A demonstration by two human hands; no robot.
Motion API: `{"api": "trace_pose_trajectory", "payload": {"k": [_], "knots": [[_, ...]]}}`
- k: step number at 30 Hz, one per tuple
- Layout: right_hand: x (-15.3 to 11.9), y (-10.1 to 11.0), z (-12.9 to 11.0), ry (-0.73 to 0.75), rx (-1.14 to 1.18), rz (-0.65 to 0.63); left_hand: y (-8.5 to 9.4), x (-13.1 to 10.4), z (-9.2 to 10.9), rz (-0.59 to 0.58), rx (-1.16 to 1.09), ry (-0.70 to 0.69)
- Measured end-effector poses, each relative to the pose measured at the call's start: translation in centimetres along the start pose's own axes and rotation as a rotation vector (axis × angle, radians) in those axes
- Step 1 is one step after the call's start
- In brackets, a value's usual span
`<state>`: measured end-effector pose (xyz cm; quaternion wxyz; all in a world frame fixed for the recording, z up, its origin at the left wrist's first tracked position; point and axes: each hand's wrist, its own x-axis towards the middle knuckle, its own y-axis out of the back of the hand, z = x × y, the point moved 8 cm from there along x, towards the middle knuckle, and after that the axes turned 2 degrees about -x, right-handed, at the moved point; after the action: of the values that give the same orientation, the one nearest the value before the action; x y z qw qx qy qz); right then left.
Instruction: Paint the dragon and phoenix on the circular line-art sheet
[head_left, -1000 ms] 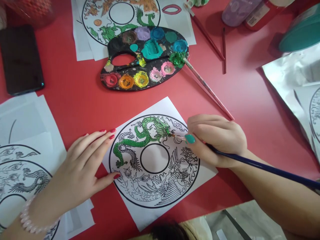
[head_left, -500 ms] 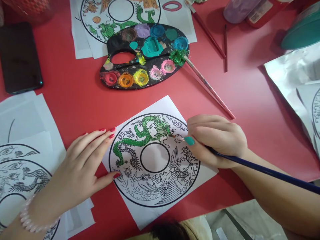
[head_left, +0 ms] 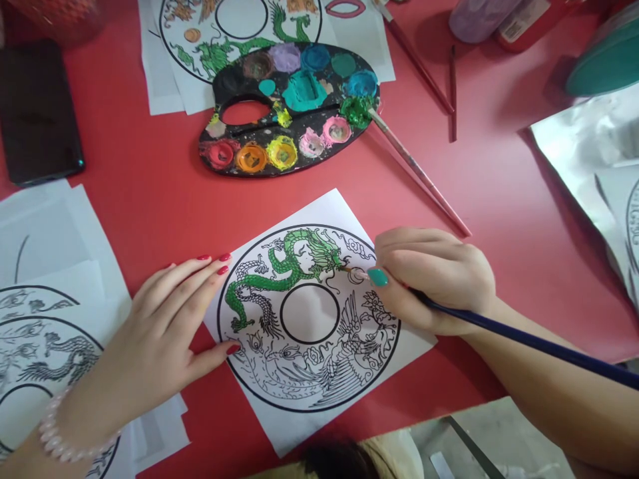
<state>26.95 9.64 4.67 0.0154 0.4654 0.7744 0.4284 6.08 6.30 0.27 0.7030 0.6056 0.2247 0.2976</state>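
A printed sheet (head_left: 309, 426) with a dragon and a phoenix in a ring lies at an angle on the red table. Much of the dragon (head_left: 294, 263) is painted green; the phoenix (head_left: 354, 346) is plain line art. My right hand (head_left: 434, 279) pinches a dark blue paintbrush (head_left: 529, 340), its tip by the dragon's head. Whether the bristles touch the paper I cannot tell. Flat at the sheet's left edge, my left hand (head_left: 170, 319) has its fingers stretched out and holds nothing.
Beyond the sheet lies a black paint palette (head_left: 294, 123) with a brush (head_left: 419, 173) resting in its green paint. Two more brushes (head_left: 419, 63) and paint bottles (head_left: 529, 23) are at the upper right. A phone (head_left: 40, 113) and printed sheets (head_left: 54, 219) lie on the left.
Almost nothing differs. The brush tip and right hand have shifted very slightly; the left hand stays in place on the sheet's edge.
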Motion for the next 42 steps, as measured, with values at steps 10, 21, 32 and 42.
{"api": "trace_pose_trajectory", "payload": {"k": [10,21,32,42], "knots": [[-0.03,0.10,0.21,-0.031,-0.039,0.005,-0.15,-0.13,-0.18,-0.006,-0.010,0.026],[0.14,-0.14,0.56,-0.071,-0.030,-0.014,-0.10,-0.25,-0.32,-0.014,-0.010,0.023],[0.12,0.07,0.38,-0.052,-0.024,-0.005,-0.07,-0.23,-0.20,-0.018,-0.017,0.000],[0.00,0.24,0.78,-0.115,-0.027,0.022,0.00,-0.35,-0.19,-0.017,-0.026,0.003]]}}
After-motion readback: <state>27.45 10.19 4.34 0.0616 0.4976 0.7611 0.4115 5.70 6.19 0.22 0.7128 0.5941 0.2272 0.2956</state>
